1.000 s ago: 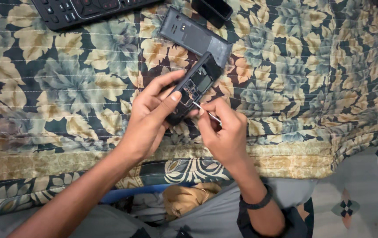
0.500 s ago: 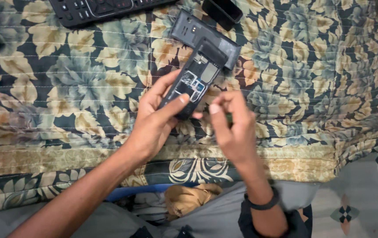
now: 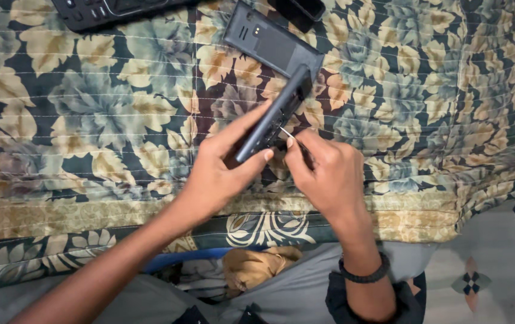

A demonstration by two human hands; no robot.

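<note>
My left hand (image 3: 221, 165) grips a small dark phone body (image 3: 275, 111), tilted on its edge over the floral quilt (image 3: 89, 120). My right hand (image 3: 329, 174) pinches a thin metal tool (image 3: 287, 135) whose tip touches the phone's open side. The two hands are close together near the quilt's front part. A dark grey back cover (image 3: 272, 42) lies flat just beyond the held phone.
A black keypad device (image 3: 107, 11) lies at the top left edge. Another black piece (image 3: 299, 9) sits at the top middle. The quilt's edge hangs in front of my lap, with brown cloth (image 3: 257, 267) below and patterned floor (image 3: 497, 270) at right.
The left hand has turned the phone from face-up onto its edge. The right hand has shifted slightly and keeps the tool at the phone's side.
</note>
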